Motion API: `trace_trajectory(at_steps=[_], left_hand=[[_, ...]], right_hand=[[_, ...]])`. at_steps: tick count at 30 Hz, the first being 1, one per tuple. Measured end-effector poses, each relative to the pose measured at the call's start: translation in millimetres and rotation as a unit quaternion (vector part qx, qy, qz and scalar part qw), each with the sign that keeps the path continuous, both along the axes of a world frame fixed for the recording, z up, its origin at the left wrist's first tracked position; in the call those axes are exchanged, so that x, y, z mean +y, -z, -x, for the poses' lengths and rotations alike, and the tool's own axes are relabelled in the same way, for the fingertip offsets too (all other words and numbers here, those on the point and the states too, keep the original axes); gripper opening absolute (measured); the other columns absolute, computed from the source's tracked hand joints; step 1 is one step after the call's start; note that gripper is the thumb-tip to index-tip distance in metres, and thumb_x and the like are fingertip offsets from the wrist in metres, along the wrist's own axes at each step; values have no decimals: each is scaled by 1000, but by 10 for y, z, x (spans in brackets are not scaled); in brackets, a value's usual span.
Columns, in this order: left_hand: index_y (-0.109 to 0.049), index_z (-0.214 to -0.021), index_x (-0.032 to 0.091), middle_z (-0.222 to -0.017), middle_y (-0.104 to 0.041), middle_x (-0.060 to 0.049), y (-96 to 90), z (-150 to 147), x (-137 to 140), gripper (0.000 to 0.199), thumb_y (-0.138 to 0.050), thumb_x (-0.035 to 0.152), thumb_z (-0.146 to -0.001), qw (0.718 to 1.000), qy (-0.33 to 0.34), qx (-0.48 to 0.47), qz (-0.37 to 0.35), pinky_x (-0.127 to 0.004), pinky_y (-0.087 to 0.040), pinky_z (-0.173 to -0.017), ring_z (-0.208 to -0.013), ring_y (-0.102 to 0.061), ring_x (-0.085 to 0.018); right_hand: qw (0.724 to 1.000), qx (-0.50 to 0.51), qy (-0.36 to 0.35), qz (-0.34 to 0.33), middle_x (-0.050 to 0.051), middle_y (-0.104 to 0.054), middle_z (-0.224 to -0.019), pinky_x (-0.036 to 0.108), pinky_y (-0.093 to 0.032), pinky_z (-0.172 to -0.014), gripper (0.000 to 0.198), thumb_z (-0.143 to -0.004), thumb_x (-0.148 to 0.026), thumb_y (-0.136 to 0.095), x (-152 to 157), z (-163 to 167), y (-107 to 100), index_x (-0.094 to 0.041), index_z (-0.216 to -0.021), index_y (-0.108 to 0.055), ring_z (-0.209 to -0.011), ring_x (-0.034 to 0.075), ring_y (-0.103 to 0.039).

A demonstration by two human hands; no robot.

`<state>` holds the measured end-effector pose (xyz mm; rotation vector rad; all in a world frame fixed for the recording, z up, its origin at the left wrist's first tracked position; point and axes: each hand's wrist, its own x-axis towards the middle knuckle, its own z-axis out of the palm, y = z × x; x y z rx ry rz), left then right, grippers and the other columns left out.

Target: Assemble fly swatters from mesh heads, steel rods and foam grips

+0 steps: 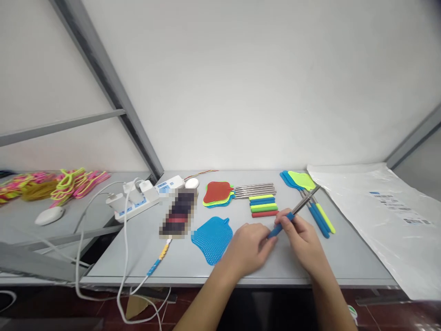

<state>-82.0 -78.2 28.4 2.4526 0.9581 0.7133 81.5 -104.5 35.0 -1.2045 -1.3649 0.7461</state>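
Observation:
Between my two hands is a blue handle grip (280, 226) with a metal rod (305, 200) sticking out of its upper end, tilted up to the right. My left hand (251, 247) is closed around the grip's lower end. The fingers of my right hand (300, 236) pinch it near the top, where the rod enters. A loose blue fly swatter head (212, 240) lies flat beside my left hand. Beyond my hands are several coloured handle grips (263, 207) in a row and several metal rods (257, 190). Fly swatters with handles (319, 219) lie past my right hand.
A stack of swatter heads, red on top (218, 192), lies at the back. To the left are a blurred-out phone (177, 214) on a cable, a power strip (141, 204) and coiled coloured cords (74, 184). A white plastic bag (379, 239) covers the right side.

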Motion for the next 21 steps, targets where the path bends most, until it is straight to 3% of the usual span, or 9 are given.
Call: trace_trajectory(at_steps=[8,13,18,21], left_hand=[[-44,-76,21,-74,-57,-1,116,36,-21,22,-42,32,-95,998,-19,-60,-21,-28,-34,-60,-67,-52,-16],[-46,-77,20,-73,-57,-2,99,59,-30,23,-40,32,-96,995,-33,-96,-19,-28,-35,-60,-67,-52,-16],[-53,-84,19,-74,-59,-1,91,23,-41,20,-45,35,-95,997,-32,-66,-27,-29,-34,-60,-66,-52,-16],[-56,-83,18,-73,-61,0,108,-33,-40,22,-48,36,-94,998,-20,-44,-50,-29,-34,-62,-65,-52,-14]], right_hand=[[995,-94,-20,26,2,-59,-75,30,-44,-69,34,-91,-51,-47,221,48,-262,-23,-78,-61,-76,19,-55],[997,-69,-13,29,2,-60,-72,30,-46,-66,37,-89,-54,-49,242,163,-373,-22,-76,-62,-71,19,-56],[996,51,-55,38,1,-56,-69,29,-47,-64,34,-94,-49,-44,160,191,-187,-21,-81,-59,-67,16,-55],[991,129,-34,5,-2,-48,-64,28,-47,-61,32,-97,-46,-37,90,78,-3,-22,-90,-58,-62,14,-52]])
